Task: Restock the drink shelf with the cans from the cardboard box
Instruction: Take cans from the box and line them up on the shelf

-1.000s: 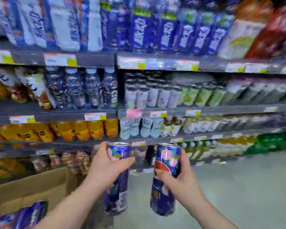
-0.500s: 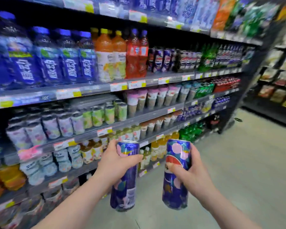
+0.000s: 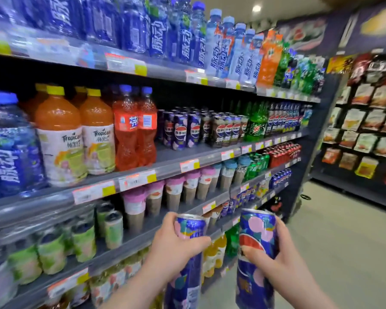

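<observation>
Two cans held up at the drink shelf (image 3: pixel 169 162)

Head view: the left hand (image 3: pixel 176 250) has its fingers wrapped round the left can (image 3: pixel 191 226) and the right hand (image 3: pixel 279 264) round the right can (image 3: pixel 254 230). Both are upright, below the drink shelf's matching cans (image 3: pixel 181 130).

"Tropicana" on orange juice bottles (image 3: pixel 61 139)

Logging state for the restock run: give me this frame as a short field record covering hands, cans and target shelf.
left hand: grips left can, upright
right hand: grips right can, upright
shelf cans: similar design, set back on middle shelf, right of red bottles
placed yet: no, both cans held below that shelf
cardboard box: not in view
</observation>
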Demonstrator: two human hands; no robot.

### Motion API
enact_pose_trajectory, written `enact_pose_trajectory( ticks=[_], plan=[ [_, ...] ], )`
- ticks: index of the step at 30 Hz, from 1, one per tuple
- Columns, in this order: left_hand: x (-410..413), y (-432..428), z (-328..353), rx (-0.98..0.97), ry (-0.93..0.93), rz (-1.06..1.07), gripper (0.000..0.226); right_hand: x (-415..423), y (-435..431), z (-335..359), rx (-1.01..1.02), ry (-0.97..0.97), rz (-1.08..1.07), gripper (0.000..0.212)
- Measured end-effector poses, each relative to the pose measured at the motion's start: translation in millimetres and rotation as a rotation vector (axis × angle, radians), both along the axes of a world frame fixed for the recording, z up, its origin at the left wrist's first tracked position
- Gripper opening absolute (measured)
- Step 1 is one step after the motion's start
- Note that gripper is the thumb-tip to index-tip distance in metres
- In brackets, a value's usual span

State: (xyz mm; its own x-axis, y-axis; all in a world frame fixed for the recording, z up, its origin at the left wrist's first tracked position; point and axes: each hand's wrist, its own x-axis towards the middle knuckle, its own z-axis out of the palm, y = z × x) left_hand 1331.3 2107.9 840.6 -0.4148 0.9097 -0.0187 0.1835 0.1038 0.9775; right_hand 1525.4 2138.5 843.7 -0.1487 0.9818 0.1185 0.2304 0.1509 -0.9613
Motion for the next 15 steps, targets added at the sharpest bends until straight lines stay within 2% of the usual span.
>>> enact_pose_trajectory(
  ticks=[6,15],
  plan=[
    [-25,74,22,0.053,-0.001,0.044,0.054,-28,95,25,0.023,-0.017,0.036,0.088],
    [-63,155,41,0.170,0.036,0.326,0.061,-108,260,83,0.277,-0.013,0.369,0.064]
  ],
)
